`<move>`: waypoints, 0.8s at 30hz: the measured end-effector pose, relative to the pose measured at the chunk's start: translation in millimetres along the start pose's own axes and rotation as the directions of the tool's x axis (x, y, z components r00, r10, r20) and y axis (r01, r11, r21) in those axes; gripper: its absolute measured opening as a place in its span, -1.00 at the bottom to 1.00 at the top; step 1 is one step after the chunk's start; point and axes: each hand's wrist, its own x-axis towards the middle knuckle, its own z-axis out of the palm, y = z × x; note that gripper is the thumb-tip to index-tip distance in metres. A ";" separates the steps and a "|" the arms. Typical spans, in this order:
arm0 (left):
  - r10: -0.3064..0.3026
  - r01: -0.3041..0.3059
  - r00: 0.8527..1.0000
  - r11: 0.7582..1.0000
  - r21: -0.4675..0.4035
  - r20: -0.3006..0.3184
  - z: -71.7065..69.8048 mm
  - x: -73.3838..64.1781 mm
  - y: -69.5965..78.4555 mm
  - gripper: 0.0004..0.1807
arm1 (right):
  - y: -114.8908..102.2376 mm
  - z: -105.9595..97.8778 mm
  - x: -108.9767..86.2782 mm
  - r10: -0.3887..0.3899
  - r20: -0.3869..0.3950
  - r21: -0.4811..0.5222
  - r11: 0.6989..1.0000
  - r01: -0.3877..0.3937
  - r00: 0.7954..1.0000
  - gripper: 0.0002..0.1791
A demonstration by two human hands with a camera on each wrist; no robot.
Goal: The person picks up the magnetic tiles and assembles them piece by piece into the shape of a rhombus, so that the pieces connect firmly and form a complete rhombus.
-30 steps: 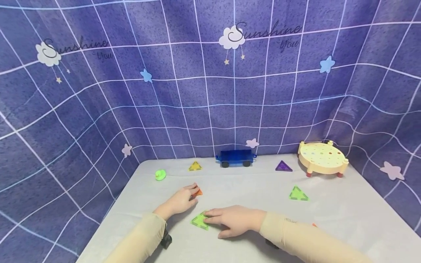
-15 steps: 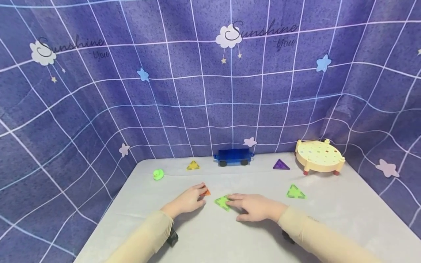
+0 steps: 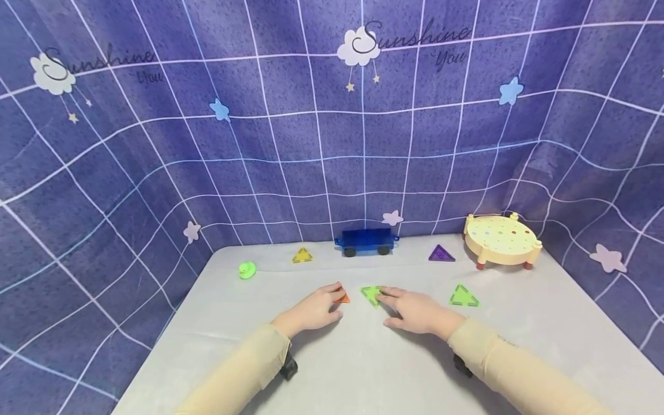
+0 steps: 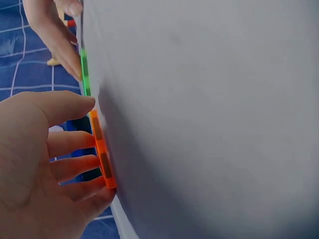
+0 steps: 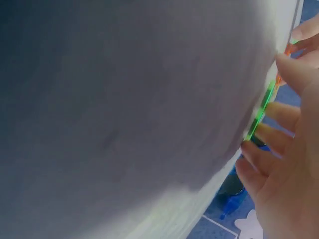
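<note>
In the head view, my left hand (image 3: 313,309) rests its fingertips on an orange triangular magnetic tile (image 3: 344,298) lying on the table. My right hand (image 3: 418,312) touches a green triangular magnetic tile (image 3: 369,294) just to its right, the fingers lying over its right side. A small gap separates the two tiles. The left wrist view has extended fingers on the orange tile (image 4: 101,152), its thumb near one corner. From the right wrist, fingertips meet the green tile (image 5: 260,113) while the thumb stays off it. Fingers partly hide both tiles.
Behind the hands stand a blue wheeled wagon (image 3: 366,241), a yellow triangle tile (image 3: 302,255) and a purple one (image 3: 441,253). A green duck (image 3: 247,270) sits left. Another green triangle (image 3: 463,296) and a cream pegboard stool (image 3: 502,238) are right. A purple curtain (image 3: 290,138) encloses the table.
The right hand has slid the green tile away from the person and rightward, level with the orange one. The left hand has shifted the orange tile to the right.
</note>
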 end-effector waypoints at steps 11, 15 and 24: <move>-0.234 0.241 0.961 0.970 0.026 -0.150 8.7 21.1 14.1 -0.20 | 2.0 1.7 21.9 0.060 -0.075 0.000 0.998 -0.060 0.995 -0.32; -0.310 0.319 0.940 0.947 0.046 -0.145 11.4 27.5 20.3 -0.07 | 3.3 6.9 30.1 0.059 -0.095 0.018 0.998 -0.057 0.994 -0.36; -0.365 0.368 0.916 0.930 -0.011 -0.168 11.2 34.5 23.2 -0.36 | 0.6 7.4 45.0 0.070 -0.153 0.021 0.997 -0.068 0.986 -0.39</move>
